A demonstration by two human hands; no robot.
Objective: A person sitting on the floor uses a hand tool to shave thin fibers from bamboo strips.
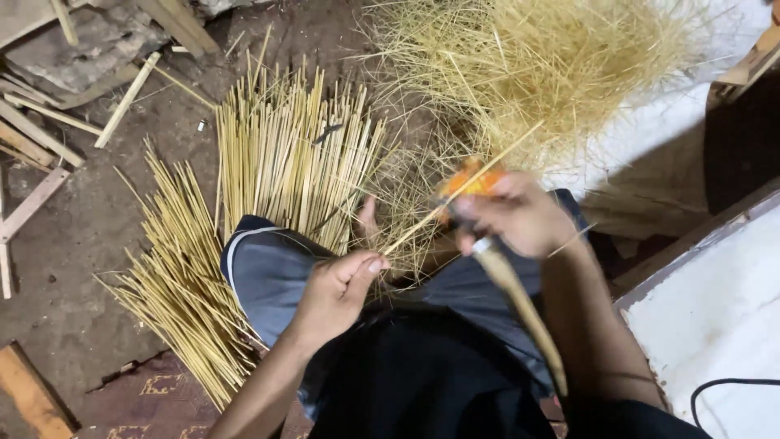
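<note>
While the person is sitting cross-legged on a dirt floor (pixel 73 244), the left hand (pixel 337 293) is pinching the near end of 1 thin bamboo stick (pixel 455 195) between thumb and fingers, closed on it. This stick is running up and to the right, from the left hand, across the right hand (pixel 520 215), toward the heap of shavings (pixel 536 57). The right hand is clenched around a knife (pixel 520 301) with a long, pale wooden handle that is trailing down along the forearm; something orange (pixel 471 180) is showing at the fingers, and the blade itself is hidden.

Judging by its slimness, the stick is likely very light, springy rather than rigid, and easy to snap or split if bent sharply; its surface is probably smooth and prone to sliding. Holding it near the end, as the left hand is doing, seems to be leaving most of the length free, while support close to the knife would limit flexing.

No true container is appearing in view. Instead, finished sticks are lying loose in 2 fanned piles on the floor: 1 upright fan (pixel 288 154) beyond the knee and 1 slanting pile (pixel 183 284) at the left. Fine curly shavings are lying heaped at the top right, and wooden offcuts (pixel 49 138) are lying scattered at the far left.
</note>
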